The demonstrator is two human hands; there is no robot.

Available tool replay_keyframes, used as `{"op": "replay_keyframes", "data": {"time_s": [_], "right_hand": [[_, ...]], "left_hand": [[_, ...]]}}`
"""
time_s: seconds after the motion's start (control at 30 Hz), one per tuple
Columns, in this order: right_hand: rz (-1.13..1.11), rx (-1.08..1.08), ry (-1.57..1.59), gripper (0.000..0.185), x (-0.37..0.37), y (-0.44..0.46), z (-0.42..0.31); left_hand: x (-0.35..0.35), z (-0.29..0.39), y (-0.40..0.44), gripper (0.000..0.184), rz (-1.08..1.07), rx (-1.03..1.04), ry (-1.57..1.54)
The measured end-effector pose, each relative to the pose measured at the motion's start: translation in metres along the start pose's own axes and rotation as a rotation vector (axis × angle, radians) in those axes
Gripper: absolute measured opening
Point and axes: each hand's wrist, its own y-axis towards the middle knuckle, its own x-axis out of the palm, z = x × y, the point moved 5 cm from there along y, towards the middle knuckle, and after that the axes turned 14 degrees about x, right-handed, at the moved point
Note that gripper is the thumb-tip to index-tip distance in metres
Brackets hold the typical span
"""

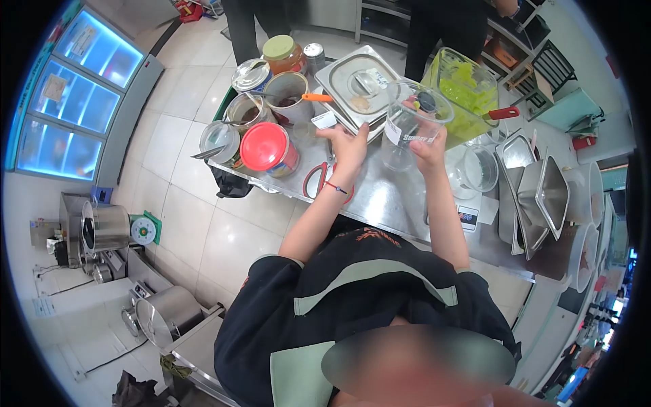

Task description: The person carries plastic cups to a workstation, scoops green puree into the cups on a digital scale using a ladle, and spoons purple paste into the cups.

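My right hand (430, 150) is wrapped around a large clear plastic cup (401, 154) with dark printing and a white sticker on its side. The cup is tilted, and some of my fingers show through its wall. At the fingertips of my left hand (347, 148) is a small white label (324, 120); how they grip it is hard to make out. Just beyond that hand lies a steel pan with a handled lid (354, 83). Red-handled scissors (314, 182) rest on the steel table (380, 197) beside my left wrist.
Left on the table stand a red-lidded tub (266, 147), open tins and a yellow-lidded jar (283, 53). To the right are a green-filled clear bin (462, 88), a clear container (477, 168) and stacked steel pans (536, 197). Two people's legs show behind the table.
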Motion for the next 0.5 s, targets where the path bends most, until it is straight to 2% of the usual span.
{"op": "replay_keyframes", "data": {"time_s": [0.03, 0.13, 0.3, 0.33, 0.4, 0.43, 0.5], "right_hand": [[0.015, -0.037, -0.020, 0.075, -0.002, 0.001, -0.001], [0.029, -0.041, -0.094, 0.086, -0.011, 0.008, 0.007], [0.018, -0.032, 0.026, 0.085, -0.040, 0.025, 0.019], [0.001, 0.010, 0.107, 0.085, -0.041, 0.026, 0.018], [-0.034, 0.044, 0.082, 0.084, -0.045, 0.027, 0.008], [-0.010, 0.022, 0.079, 0.083, -0.044, 0.028, 0.002], [0.034, -0.002, 0.045, 0.083, -0.046, 0.032, -0.001]], "left_hand": [[0.002, 0.003, -0.002, 0.085, -0.034, -0.016, 0.031], [0.004, 0.010, -0.013, 0.078, 0.034, -0.026, -0.231], [-0.002, 0.028, -0.022, 0.056, 0.090, 0.020, -0.348], [-0.005, 0.031, -0.023, 0.056, 0.085, 0.017, -0.348], [-0.016, 0.034, -0.022, 0.047, 0.106, -0.077, -0.156], [-0.018, 0.053, -0.028, 0.050, 0.118, -0.187, -0.147], [-0.024, 0.047, -0.034, 0.046, 0.087, -0.177, -0.165]]}}
